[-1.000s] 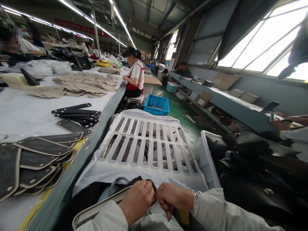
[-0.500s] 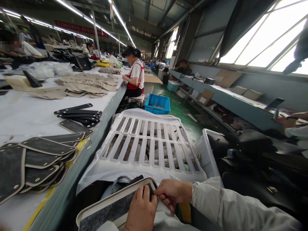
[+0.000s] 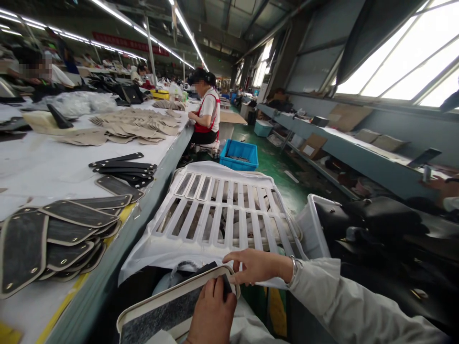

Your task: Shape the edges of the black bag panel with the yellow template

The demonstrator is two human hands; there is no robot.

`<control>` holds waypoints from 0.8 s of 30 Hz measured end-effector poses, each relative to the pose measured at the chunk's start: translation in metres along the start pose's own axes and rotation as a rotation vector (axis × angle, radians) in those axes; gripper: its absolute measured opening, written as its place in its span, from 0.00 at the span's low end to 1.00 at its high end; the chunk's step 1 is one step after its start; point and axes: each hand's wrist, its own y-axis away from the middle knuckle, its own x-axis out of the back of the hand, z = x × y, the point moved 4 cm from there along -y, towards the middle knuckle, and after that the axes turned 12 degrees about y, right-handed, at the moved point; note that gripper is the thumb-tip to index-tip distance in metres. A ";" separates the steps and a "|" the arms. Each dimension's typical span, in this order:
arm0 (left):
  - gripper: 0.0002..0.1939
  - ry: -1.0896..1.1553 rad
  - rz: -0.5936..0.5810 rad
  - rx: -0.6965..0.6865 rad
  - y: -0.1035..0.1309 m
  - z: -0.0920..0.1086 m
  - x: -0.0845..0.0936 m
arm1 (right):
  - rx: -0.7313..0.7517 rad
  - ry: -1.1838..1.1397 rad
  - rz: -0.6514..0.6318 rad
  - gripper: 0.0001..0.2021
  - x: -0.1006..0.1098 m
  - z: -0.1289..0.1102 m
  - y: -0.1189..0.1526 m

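A flat panel (image 3: 158, 315) with a dark grey mottled middle and a raised cream border lies tilted across my lap. My left hand (image 3: 211, 313) grips it near its right end. Under those fingertips, a small black piece (image 3: 226, 285) rests against the panel's corner. My right hand (image 3: 256, 266) is just above that corner, thumb and index finger apart, with nothing seen between them. Whether a fingertip touches the cream edge is unclear. Directly beyond the panel is a white slotted rack (image 3: 218, 204), with three dark strips in its far left slots.
On the left table (image 3: 68, 179) lie stacked dark panels (image 3: 77, 213) with eyelets, black straps (image 3: 125, 169) and beige pieces (image 3: 136, 125). To the right stands a white bin (image 3: 315, 227) beside black leather goods (image 3: 387, 234). A blue crate (image 3: 239, 154) and a seated co-worker (image 3: 207, 110) are ahead.
My right hand has lifted slightly from the panel's corner, and its fingers have opened from a pinch. My left hand keeps its grip. The view has shifted slightly left.
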 end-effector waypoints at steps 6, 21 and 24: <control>0.12 0.030 -0.049 -0.019 0.001 -0.001 0.004 | 0.133 0.808 0.132 0.13 -0.002 -0.024 -0.019; 0.13 0.032 -0.134 0.024 0.000 0.001 0.002 | 0.205 0.945 -0.079 0.08 0.004 -0.034 -0.032; 0.14 0.037 -0.166 0.030 0.000 0.002 0.007 | 0.215 0.956 -0.098 0.06 0.003 -0.033 -0.034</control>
